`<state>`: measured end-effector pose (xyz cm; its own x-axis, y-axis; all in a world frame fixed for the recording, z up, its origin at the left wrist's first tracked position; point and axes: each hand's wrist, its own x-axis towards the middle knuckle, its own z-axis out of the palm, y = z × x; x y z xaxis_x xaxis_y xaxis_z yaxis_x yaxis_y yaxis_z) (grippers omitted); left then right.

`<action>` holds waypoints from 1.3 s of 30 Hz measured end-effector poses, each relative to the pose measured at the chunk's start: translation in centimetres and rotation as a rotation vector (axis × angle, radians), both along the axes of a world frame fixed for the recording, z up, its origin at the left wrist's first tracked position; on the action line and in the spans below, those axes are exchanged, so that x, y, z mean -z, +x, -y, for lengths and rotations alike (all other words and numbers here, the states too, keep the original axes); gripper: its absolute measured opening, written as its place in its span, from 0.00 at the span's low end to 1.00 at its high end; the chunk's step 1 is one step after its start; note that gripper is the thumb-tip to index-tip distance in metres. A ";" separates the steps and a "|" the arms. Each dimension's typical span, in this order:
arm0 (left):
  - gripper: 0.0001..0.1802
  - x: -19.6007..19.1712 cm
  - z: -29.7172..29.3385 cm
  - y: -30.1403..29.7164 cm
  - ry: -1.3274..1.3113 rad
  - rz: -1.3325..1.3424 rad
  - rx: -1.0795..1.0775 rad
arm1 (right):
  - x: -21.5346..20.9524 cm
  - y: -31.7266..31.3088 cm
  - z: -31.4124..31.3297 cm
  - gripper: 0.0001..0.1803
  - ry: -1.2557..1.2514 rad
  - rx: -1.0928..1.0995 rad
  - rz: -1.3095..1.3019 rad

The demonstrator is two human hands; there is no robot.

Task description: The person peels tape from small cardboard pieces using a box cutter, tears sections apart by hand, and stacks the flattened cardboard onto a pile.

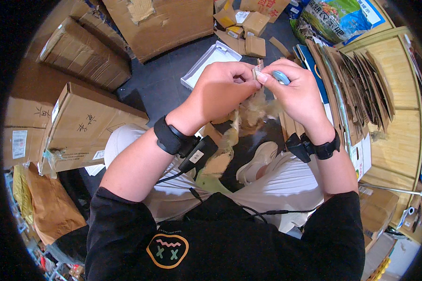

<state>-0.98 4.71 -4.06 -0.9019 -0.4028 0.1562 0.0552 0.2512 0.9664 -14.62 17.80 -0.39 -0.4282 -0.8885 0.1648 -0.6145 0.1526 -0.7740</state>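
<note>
Tape (254, 111) hangs from my left hand (224, 89) and right hand (297, 89), fingers clamped on it. The right also holds a blue tool (281, 77).

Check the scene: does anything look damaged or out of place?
Yes. The big cardboard box at the top has a ragged, paler patch, as if its surface were torn. Below the left hand and right hand, a crumpled, tape-like strip looks bunched rather than flat.

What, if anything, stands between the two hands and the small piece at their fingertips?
Nothing visible: the left hand and right hand meet at the small piece. The light blue object lies to its right.
</note>
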 end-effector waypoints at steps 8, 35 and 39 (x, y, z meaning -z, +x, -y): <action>0.09 0.4 0.5 -0.1 0.293 0.022 0.037 | 0.8 -0.8 -0.2 0.09 -0.002 0.090 -0.053; 0.13 1.9 3.5 -0.7 0.061 0.244 -0.039 | 1.2 -7.7 -1.3 0.10 -0.129 0.391 0.194; 0.12 1.6 3.4 -1.0 0.104 0.227 0.014 | 1.3 -8.7 -1.6 0.10 -0.077 0.489 0.135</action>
<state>-1.99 1.30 -5.63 -0.9146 -0.3937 -0.0925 -0.1633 0.1503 0.9750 -23.31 19.36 -1.64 -0.8127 -0.5665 0.1364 -0.3792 0.3364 -0.8620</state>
